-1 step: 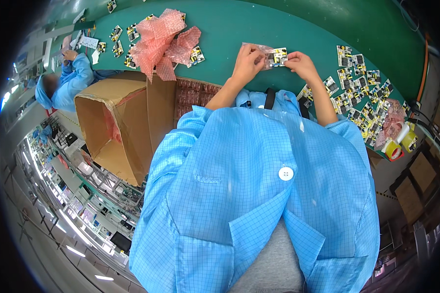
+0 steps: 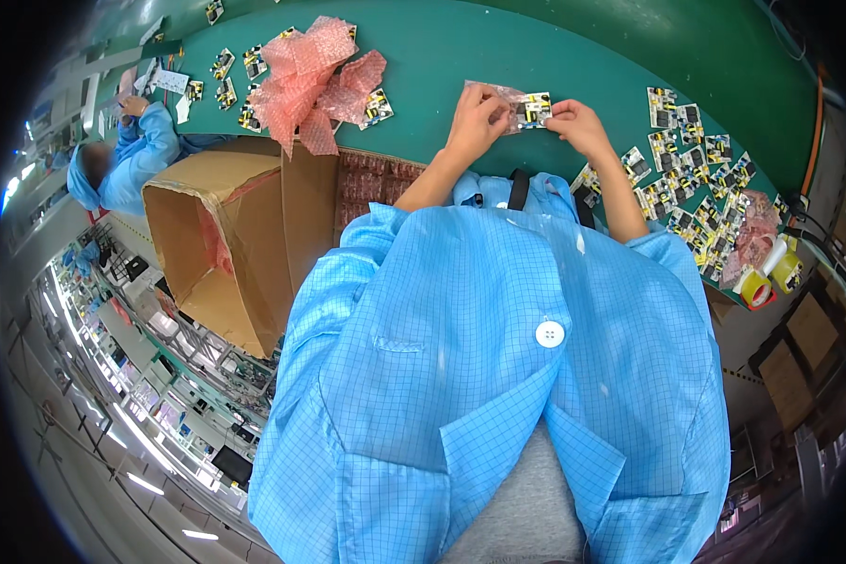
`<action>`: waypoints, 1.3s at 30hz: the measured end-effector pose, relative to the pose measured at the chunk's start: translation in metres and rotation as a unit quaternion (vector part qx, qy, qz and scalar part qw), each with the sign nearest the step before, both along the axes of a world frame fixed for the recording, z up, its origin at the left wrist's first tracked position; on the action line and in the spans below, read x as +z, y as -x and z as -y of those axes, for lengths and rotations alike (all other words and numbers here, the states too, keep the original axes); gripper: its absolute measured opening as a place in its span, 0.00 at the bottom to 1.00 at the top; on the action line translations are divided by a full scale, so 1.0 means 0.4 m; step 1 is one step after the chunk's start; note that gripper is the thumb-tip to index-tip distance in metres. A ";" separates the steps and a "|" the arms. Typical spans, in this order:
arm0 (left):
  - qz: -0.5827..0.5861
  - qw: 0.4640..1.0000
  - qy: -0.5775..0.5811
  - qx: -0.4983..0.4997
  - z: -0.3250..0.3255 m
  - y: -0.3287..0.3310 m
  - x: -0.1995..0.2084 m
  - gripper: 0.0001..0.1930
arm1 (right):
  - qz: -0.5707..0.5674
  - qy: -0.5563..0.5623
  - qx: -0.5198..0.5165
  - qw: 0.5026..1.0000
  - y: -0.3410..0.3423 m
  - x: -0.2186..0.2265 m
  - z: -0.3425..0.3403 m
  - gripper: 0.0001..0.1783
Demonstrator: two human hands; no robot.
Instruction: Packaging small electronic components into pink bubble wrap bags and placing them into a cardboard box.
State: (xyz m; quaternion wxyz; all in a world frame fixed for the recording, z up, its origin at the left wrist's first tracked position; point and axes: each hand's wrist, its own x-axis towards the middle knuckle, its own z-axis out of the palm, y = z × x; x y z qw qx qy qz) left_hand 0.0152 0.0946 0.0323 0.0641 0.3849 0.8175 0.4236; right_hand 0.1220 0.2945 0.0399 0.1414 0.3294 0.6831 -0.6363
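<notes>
Over the green table, my left hand [image 2: 479,120] is closed, its fingers pinching a pink bubble-wrap bag [image 2: 504,92]. A small circuit board [image 2: 535,110] with yellow and black parts lies at the bag's right side. My right hand [image 2: 579,126] is closed on the right edge of this board, thumb and fingertips together. The board's left end meets the bag beside my left fingertips; how far it sits inside, I cannot tell.
A heap of pink bubble-wrap bags [image 2: 301,80] covers boards at the left. Several loose boards [image 2: 691,169] spread over the right, near yellow tape rolls [image 2: 755,286]. An open cardboard box [image 2: 244,202] and a box of packed pink bags [image 2: 371,193] stand left of me. A co-worker [image 2: 136,150] sits far left.
</notes>
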 end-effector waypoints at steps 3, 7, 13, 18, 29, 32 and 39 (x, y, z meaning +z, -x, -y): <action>-0.001 1.000 0.006 0.013 0.004 -0.006 0.002 0.07 | 0.016 0.008 -0.045 0.999 -0.007 0.008 0.013 0.17; 0.006 1.000 -0.011 0.016 0.006 -0.011 0.008 0.07 | 0.083 0.065 -0.106 0.989 -0.012 -0.012 0.031 0.17; -0.014 1.000 -0.020 0.015 0.008 -0.011 0.021 0.08 | 0.051 0.010 -0.110 0.993 -0.011 0.025 0.070 0.19; -0.052 0.998 -0.020 0.013 0.001 -0.014 0.040 0.08 | 0.072 0.020 -0.076 0.994 -0.013 0.011 0.059 0.17; -0.058 0.997 -0.030 0.039 0.008 -0.034 0.062 0.11 | 0.033 0.042 -0.053 0.997 -0.012 0.089 0.094 0.18; -0.089 0.996 -0.025 0.000 -0.007 -0.041 0.090 0.09 | 0.036 0.014 -0.087 0.995 -0.014 0.092 0.101 0.19; -0.099 0.993 -0.020 0.063 0.007 -0.046 0.139 0.14 | -0.040 0.104 -0.096 0.989 -0.032 0.112 0.101 0.19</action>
